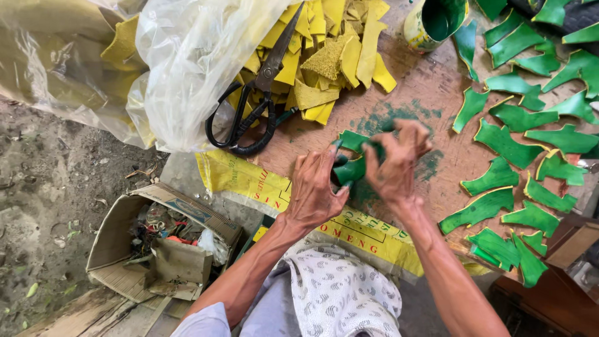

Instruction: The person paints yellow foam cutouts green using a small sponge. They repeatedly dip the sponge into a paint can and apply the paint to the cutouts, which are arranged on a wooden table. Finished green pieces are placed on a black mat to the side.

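Observation:
Both hands work over a wooden board (430,93) stained with green paint. My left hand (315,190) and my right hand (396,159) pinch the same small green-painted piece (352,156) between their fingertips, just above the board. The piece is yellow underneath and partly hidden by my fingers. To the right lie several green-painted cut pieces (508,146) spread flat on the board. Behind my hands sits a heap of unpainted yellow pieces (331,50).
Black scissors (253,106) lie on the yellow heap beside a clear plastic bag (187,62). A tin of green paint (433,22) stands at the back. A yellow printed sack (249,178) hangs over the board's edge. An open cardboard box of scraps (165,243) sits on the ground at left.

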